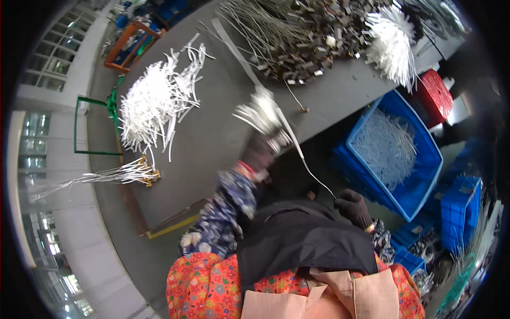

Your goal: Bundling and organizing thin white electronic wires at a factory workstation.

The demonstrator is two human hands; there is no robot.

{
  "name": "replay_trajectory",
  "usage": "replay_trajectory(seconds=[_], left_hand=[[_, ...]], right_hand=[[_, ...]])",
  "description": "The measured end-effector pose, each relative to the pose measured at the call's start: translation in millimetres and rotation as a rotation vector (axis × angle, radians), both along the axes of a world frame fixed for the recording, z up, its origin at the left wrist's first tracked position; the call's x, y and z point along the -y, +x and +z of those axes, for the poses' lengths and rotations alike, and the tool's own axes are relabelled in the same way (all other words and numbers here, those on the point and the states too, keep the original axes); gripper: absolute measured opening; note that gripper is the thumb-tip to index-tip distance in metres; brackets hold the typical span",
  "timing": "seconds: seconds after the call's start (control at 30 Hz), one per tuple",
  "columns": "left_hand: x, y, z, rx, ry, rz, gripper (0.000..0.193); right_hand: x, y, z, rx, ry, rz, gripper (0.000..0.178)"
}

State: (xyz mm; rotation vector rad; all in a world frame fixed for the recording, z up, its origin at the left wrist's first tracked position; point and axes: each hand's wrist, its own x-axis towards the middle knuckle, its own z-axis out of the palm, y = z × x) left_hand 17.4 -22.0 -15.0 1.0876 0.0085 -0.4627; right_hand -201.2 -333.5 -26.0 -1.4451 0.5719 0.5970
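Note:
My left hand, in a dark glove and smeared by motion, is closed round a bunch of short white tubes above the table edge. A thin wire runs from my right hand up toward that bunch. Around the wire's upper part sits a longer white sleeve, its top end beside the bunch. Low on the right, my dark-gloved right hand is closed on the wire's lower end. The exact grip of the left fingers is blurred.
The grey table bears a white tube pile, wires with brass ends, a heap of small metal parts and another white tube bundle. Off its right side stand a blue bin of white strands and a red box.

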Motion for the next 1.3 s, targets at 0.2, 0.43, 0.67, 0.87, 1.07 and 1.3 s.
replay_trajectory(seconds=[0.2,0.43,0.67,0.87,1.07,1.3], left_hand=[[-1,39,58,0.174,0.333,0.372,0.016],[-24,37,12,-0.026,0.895,0.17,0.019],[-30,50,13,-0.226,0.485,0.266,0.025],[57,19,-34,-0.505,-0.36,0.135,0.021],[91,30,-46,-0.448,-0.01,0.133,0.018],[124,-21,-48,-0.432,0.302,0.436,0.02]], right_hand=[[-40,58,14,0.155,-0.014,0.094,0.033],[-127,182,39,0.606,-0.29,0.316,0.059],[-74,263,-70,0.527,-0.798,0.088,0.05],[-34,87,-38,1.099,-0.581,0.596,0.027],[-2,-67,27,-0.09,-0.026,-0.015,0.016],[22,-71,53,-0.175,0.18,-0.232,0.025]])
